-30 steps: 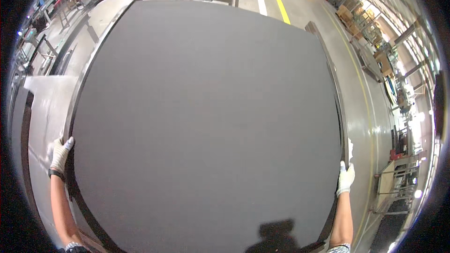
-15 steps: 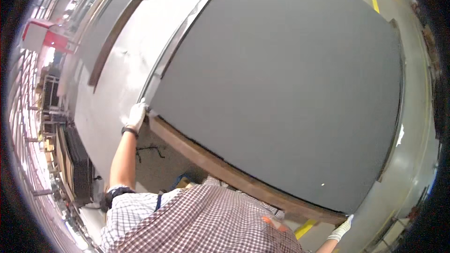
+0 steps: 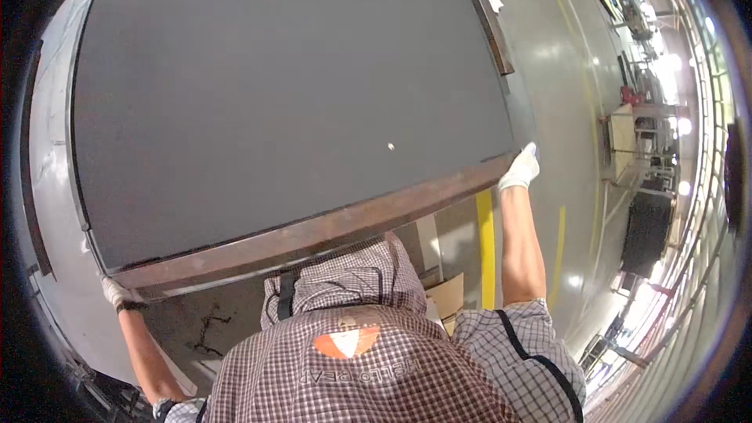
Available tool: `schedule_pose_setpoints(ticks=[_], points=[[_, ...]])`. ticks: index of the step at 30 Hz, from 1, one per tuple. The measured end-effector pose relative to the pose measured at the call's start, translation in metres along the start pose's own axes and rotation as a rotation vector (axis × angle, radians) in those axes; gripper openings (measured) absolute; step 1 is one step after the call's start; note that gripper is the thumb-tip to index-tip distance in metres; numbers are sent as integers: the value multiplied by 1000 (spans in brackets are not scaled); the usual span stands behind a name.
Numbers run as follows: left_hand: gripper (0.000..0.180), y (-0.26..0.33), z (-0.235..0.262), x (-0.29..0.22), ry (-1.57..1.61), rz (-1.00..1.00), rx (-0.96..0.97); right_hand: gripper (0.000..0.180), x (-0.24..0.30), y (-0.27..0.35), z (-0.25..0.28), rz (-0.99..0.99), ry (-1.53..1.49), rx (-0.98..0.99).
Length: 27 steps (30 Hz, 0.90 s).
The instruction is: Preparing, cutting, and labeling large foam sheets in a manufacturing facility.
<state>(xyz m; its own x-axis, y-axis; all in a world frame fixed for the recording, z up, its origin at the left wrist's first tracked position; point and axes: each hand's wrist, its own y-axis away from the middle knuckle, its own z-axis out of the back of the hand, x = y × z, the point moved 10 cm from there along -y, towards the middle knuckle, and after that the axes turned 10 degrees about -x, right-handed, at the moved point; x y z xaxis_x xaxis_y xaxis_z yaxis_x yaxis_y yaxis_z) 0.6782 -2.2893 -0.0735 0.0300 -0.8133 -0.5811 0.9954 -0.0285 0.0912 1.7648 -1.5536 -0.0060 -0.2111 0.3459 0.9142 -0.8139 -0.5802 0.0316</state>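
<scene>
A large flat dark grey panel (image 3: 290, 102) stretches out in front of me, with a brown edge strip (image 3: 313, 243) along its near side. At the near left corner, my left hand (image 3: 119, 291), in a white glove, is closed on the panel; its fingers are partly hidden by the edge. My right hand (image 3: 521, 168), also gloved in white, grips the near right corner, its fingers partly out of sight below. A small pale speck (image 3: 391, 146) lies on the panel's surface.
A brown strip (image 3: 493, 35) runs along part of the panel's right side. Yellow lines (image 3: 487, 251) mark the floor. Cardboard (image 3: 446, 298) lies low by my right side. Carts and stacked dark sheets (image 3: 646, 231) stand farther right. Another brown edge (image 3: 33, 164) shows at far left.
My view has swung to the right, so the panel appears farther left and the right-hand floor shows more. Both hands remain at the near corners.
</scene>
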Motion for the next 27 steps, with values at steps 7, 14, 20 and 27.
schedule_pose_setpoints(ticks=[7, 14, 20, 27], points=[[44, -50, 37, -47, -294, -251, -80, 52, 13, 7, -54, -23, 176, 34], [64, 20, -32, -100, 216, 110, -31, 52, 53, -12, -48, 113, 176, 66], [46, 25, -113, -110, 507, 219, 94, 52, 90, -14, -36, 157, 150, -41], [33, 41, -145, -171, 843, 273, 99, 41, 113, -10, -43, 382, -186, -21]])
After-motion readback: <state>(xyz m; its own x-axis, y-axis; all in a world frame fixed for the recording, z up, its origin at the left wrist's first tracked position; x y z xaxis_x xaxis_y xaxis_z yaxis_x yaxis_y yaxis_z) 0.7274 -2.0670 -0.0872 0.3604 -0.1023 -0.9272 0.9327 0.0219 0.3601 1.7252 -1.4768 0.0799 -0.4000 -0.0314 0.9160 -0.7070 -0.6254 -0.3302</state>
